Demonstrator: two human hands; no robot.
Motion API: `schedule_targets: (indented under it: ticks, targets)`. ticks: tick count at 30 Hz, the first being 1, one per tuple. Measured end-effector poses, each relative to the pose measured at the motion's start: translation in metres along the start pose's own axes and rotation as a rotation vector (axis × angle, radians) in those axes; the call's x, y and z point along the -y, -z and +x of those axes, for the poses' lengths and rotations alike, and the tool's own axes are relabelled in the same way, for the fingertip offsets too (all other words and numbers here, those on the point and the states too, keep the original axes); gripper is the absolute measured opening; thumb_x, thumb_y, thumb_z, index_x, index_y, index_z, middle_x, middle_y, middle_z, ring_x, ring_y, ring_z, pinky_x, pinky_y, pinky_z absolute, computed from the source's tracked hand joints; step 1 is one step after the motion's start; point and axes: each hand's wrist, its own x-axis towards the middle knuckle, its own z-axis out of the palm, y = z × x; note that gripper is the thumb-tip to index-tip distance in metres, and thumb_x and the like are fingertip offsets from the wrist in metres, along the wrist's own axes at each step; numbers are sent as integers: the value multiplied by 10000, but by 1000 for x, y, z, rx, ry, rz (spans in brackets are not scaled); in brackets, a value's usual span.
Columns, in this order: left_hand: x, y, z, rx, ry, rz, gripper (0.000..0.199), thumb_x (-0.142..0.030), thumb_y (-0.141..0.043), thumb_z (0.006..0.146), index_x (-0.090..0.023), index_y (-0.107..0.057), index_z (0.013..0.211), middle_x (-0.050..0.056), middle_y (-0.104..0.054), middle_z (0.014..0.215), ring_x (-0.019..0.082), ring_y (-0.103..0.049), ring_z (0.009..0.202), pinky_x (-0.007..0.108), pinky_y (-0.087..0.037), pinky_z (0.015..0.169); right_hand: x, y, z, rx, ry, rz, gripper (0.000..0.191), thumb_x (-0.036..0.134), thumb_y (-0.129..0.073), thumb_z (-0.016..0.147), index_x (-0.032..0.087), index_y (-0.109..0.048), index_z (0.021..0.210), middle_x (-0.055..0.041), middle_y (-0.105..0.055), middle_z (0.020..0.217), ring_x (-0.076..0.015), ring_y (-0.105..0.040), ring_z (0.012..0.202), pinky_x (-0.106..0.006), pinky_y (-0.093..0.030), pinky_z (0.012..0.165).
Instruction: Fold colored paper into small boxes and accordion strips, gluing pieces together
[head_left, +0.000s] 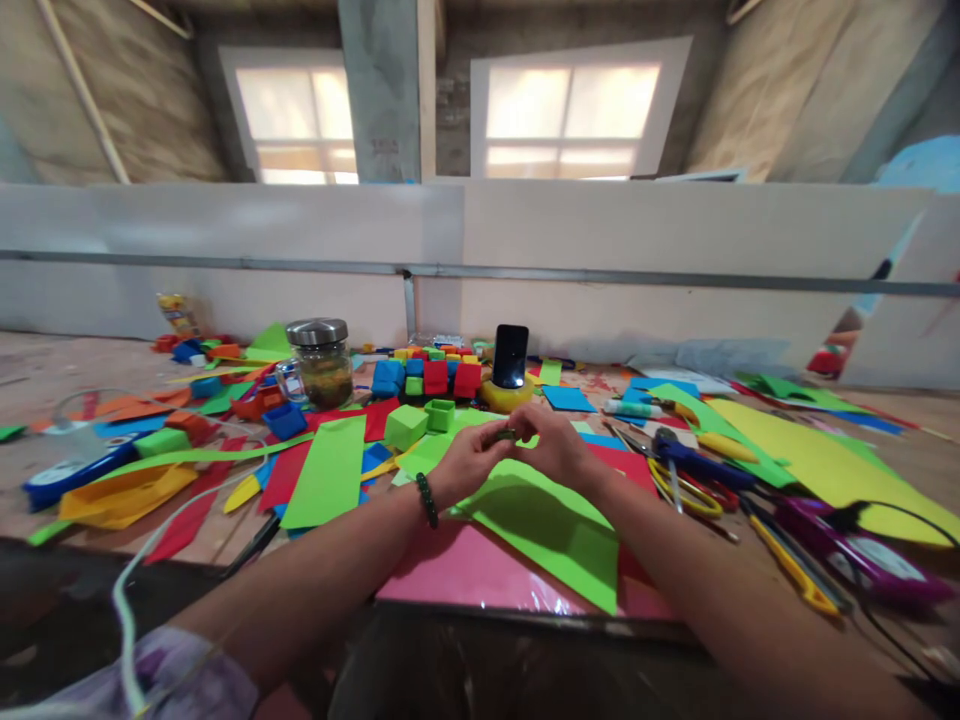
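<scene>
My left hand (474, 458) and my right hand (553, 446) meet over the middle of the table, fingertips pinched together. A small, dark greenish piece lies between them, mostly hidden by the fingers; its kind cannot be made out. Below the hands, a bright green paper sheet (559, 535) lies across a glossy pink board (442, 572) at the table's front edge. Just left of my left hand stand a closed-looking green paper cube (406, 427) and a smaller green open box (439, 414).
A lidded glass mug (322, 372), blue and red paper cubes (435, 378) and an upright phone (511, 356) stand behind. Scissors (686, 490), a yellow cutter (795, 565) and a purple tool (862, 555) lie right. A white cable (154, 540) crosses the left side among paper scraps.
</scene>
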Motion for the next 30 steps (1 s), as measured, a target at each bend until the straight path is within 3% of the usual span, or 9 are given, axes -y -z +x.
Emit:
schedule_targets:
  ticks: [5,8,13,16,20,26,30]
  targets:
    - [9,3,3,-109,103,-7,403,-255,-613,806,-107,-620,1180,43,-688,773,143,-641,699,240,-508,626,1,2,-1,90,20,-42,410,421,-770,691,200,-565,970,26,-571,713,-109,-494,579,-241,-388,541]
    - [7,5,6,-168,147,-116,453,-275,-654,788,-112,-602,1207,40,-682,759,157,-662,708,280,-541,665,1,3,-1,71,64,-34,454,440,-767,695,201,-573,1029,4,-596,759,-118,-518,608,-251,-422,573]
    - [0,4,7,-138,243,-234,389,-311,-713,755,-123,-662,1091,48,-688,828,145,-666,738,257,-524,707,0,1,-1,39,120,-106,293,365,-727,756,209,-616,977,-15,-626,773,-148,-561,683,-274,-444,628]
    - [-3,5,6,-113,340,-277,332,-363,-626,834,-141,-654,1079,57,-683,892,121,-658,706,234,-510,675,-4,0,-1,31,67,-25,232,303,-681,788,205,-631,993,-13,-642,764,-140,-579,662,-272,-471,625]
    - [-6,12,7,-167,459,-383,412,-449,-434,929,-136,-600,1138,88,-685,866,140,-659,661,252,-511,620,-11,2,0,-7,-49,203,217,321,-638,799,183,-645,967,-28,-674,787,-141,-616,657,-276,-515,631]
    - [-6,23,10,-179,420,-252,271,-329,-616,849,-136,-627,1039,69,-684,831,107,-659,630,187,-490,569,-26,7,3,-39,-219,309,304,425,-690,727,160,-655,871,-6,-634,679,-124,-559,562,-260,-474,535]
    - [-4,34,13,-266,399,-92,279,-383,-610,850,-124,-625,954,80,-686,867,87,-662,627,169,-491,579,-39,9,4,-79,-264,356,472,488,-704,705,162,-606,1034,-22,-672,739,-140,-592,589,-267,-482,539]
